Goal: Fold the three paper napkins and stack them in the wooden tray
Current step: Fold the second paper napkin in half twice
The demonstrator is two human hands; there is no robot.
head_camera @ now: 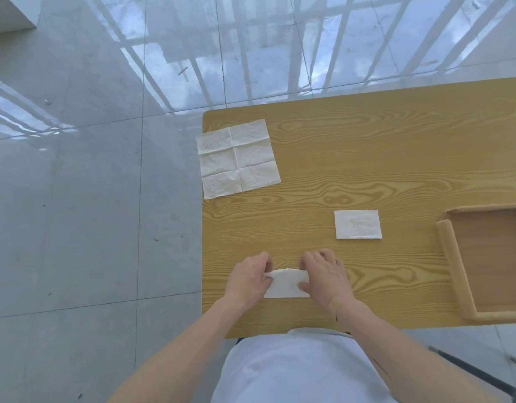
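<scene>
The tiled floor (91, 170) fills the left half and the top of the frame, glossy with window reflections. At centre left, an open napkin (237, 158) lies flat on the desk (367, 158), its left edge hanging slightly past the desk's left edge; fold creases divide it into six panels.

At lower centre, both hands work a half-folded napkin (285, 285) near the desk's front edge. The left hand (249, 279) pinches its left end, fingers curled over the raised fold. The right hand (323, 276) grips the right end, thumb on top; its fingers curl behind the paper and hide that end. How many layers the napkin has cannot be made out.

Right of centre, a folded napkin (357, 224) lies as a small rectangle, apart from the hands and the tray.

At the right edge, the tray (454, 266) is cut off by the frame; only its left rim and part of its floor show, bare where visible.
</scene>
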